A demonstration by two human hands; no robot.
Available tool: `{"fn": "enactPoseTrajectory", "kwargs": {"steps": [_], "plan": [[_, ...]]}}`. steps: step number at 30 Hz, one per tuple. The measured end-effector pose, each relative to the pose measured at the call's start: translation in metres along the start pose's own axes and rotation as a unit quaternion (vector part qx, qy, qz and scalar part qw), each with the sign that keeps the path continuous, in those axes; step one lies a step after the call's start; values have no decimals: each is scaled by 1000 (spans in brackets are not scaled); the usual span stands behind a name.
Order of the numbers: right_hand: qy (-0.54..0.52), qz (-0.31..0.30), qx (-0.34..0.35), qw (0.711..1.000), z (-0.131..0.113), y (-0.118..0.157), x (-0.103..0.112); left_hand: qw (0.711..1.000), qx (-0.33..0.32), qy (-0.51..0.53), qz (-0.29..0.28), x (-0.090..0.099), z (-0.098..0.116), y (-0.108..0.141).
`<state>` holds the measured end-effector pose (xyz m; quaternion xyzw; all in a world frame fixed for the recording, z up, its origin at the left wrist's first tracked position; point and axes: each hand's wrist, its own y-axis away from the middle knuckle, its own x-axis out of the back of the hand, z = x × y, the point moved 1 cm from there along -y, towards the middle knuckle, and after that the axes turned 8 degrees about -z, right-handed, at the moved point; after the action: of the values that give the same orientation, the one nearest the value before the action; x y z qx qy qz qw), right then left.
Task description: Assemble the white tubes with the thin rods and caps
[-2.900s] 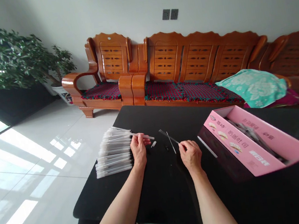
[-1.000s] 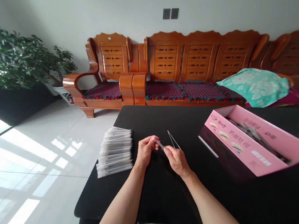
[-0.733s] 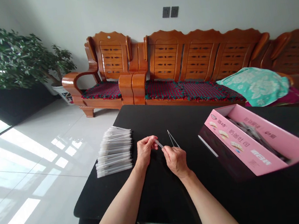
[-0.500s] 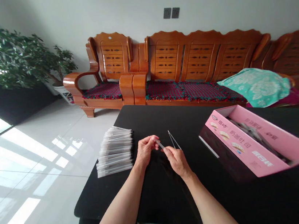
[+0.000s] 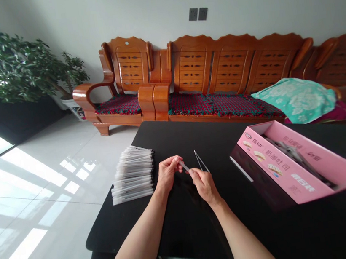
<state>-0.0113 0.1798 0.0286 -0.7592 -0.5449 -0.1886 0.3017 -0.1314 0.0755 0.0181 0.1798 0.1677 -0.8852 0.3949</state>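
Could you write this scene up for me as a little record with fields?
Left hand: pinching one end of a slim pale piece
Right hand: gripping the piece's other end
Beyond right hand: two thin rods in a narrow V
Left side: row of pale sticks with dark ends
Right side: loose white stick; open-topped pink box, contents unclear
Surface: black table
Background: wooden seats, turquoise cloth, potted plant

Pens point(image 5: 132, 173) lie on the table's point(image 5: 188, 225) left, a box point(image 5: 273, 167) on its right, a rod point(image 5: 241, 169) between; a sofa point(image 5: 193, 69) stands beyond.
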Motion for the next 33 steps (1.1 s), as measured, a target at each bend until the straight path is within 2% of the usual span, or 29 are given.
{"fn": "enactPoseTrajectory", "kwargs": {"steps": [3, 6, 8, 10, 13, 17, 19, 22, 25, 28, 30, 33], "plan": [[-24, -18, -3, 1000, 1, 1, 1, 1000, 2, -5, 3, -1, 0, 0], [97, 35, 24, 994, 0, 0, -2, 999, 7, -13, 38, -3, -3, 1], [192, 67, 50, 978, -2, -1, -5, 998, 6, -18, 60, -4, -4, 2], [235, 79, 64, 967, -3, -2, -7, 997, 2, -18, 73, -4, -4, 3], [165, 68, 43, 983, -2, -1, -5, 999, 0, -5, 46, -3, 0, 2], [9, 6, 7, 1000, 1, 1, -1, 1000, -1, 3, 1, -2, 2, 1], [14, 4, 10, 1000, 1, 1, -1, 1000, 0, -4, 11, -3, 0, 2], [144, 61, 47, 987, 0, 0, -4, 998, 5, -15, 53, -3, -4, 2], [283, 107, 97, 948, -2, 0, -7, 994, -9, -9, 107, 2, -4, 0], [316, 131, 114, 933, 1, 3, -5, 988, -39, 4, 148, 7, 0, -2], [298, 164, 99, 935, 6, 4, -1, 990, -50, -23, 131, 6, 2, -2], [281, 217, 38, 934, 21, 3, 12, 988, -61, -107, 90, 0, 2, 1]]}}
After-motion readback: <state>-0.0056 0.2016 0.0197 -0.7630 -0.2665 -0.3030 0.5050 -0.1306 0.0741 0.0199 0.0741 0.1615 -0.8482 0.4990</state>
